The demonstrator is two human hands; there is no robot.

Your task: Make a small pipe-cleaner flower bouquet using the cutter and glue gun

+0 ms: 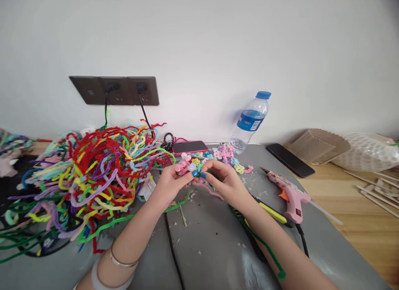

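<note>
Both my hands meet over the middle of a grey table [215, 240]. My left hand [170, 183] pinches a small pink and blue pipe-cleaner piece [187, 167] between thumb and fingers. My right hand [226, 181] is closed on the same piece from the right, its fingertips with blue nails touching it. A green pipe cleaner [258, 240] trails under my right forearm. Just beyond my hands lie several small pastel pipe-cleaner loops [224, 155].
A big tangle of coloured pipe cleaners [90, 178] fills the left. A pink glue gun [288, 194] lies right of my hands, its black cable nearby. At the back stand a water bottle [251, 121], a red phone [189, 147] and a black phone [289, 159]. Wall sockets [115, 90] hold plugs.
</note>
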